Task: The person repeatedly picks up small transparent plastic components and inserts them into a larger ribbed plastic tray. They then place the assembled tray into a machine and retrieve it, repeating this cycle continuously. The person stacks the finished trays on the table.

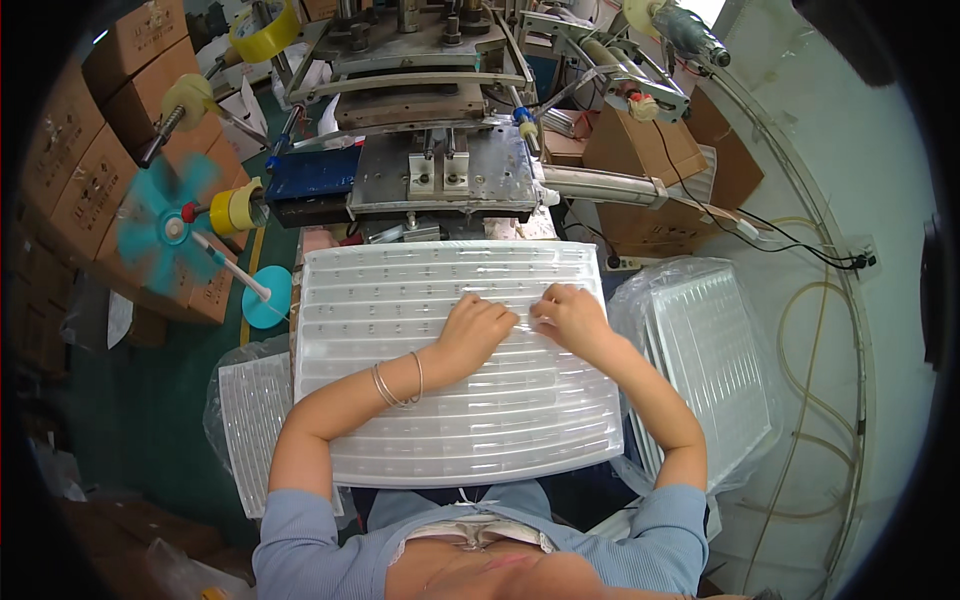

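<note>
One big white ribbed tray is filling the middle of the frame, lying flat under both hands; small dark marks are showing along its upper rows — can't tell if those are loose pieces or printing. Left hand is resting on the tray just left of the right hand, fingers curled and close together; right hand is sitting with fingers bent in toward the thumb. Fingertips of the two are near each other, a small gap between — can't tell if either is pinching anything. Two clear plastic bags: one at right is wrapping a stack of similar white trays, can't count exactly; the other, lower left, is lying around at least one white tray. At least four cardboard boxes are standing upper left, contents hidden; one more carton is sitting upper right. One teal fan is standing at left, two yellow tape rolls are hanging upper left, one metal machine is occupying top centre.
</note>
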A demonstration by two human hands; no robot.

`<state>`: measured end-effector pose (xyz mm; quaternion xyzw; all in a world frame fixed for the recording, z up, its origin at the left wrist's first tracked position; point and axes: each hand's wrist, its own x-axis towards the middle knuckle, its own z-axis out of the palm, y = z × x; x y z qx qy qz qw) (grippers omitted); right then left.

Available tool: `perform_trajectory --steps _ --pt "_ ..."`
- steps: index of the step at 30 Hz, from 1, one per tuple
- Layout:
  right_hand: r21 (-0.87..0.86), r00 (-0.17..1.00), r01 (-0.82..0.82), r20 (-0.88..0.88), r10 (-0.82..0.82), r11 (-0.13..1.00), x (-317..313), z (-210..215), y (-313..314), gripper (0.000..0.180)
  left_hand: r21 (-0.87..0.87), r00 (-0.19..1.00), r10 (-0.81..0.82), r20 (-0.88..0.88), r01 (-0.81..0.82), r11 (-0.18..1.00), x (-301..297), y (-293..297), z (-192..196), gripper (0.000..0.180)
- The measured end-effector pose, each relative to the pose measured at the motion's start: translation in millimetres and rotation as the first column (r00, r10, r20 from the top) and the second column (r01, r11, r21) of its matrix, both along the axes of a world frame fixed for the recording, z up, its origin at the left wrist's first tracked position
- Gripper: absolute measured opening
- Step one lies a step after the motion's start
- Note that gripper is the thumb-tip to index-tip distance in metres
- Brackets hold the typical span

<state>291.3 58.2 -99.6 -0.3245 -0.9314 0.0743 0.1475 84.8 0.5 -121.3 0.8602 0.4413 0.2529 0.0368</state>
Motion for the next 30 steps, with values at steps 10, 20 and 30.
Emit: perform_trajectory --steps 10,20,30 --pt "-0.122 0.931 0.086 -0.343 -0.123 0.989 -10 24 11 0.023 0.078 0.951 0.145 -0.272 -0.129 0.989 -12 -11 22 0.018" --pt "-0.337 0.768 0.128 -0.561 -0.309 0.933 -10 18 37 0.021 0.137 0.894 0.406 0.190 -0.434 0.891 -93 5 49 0.028" --pt "-0.008 0.703 0.058 -0.710 -0.047 0.998 -50 58 42 0.027 0.573 0.729 0.647 0.223 -0.635 0.518 -93 98 98 0.030"
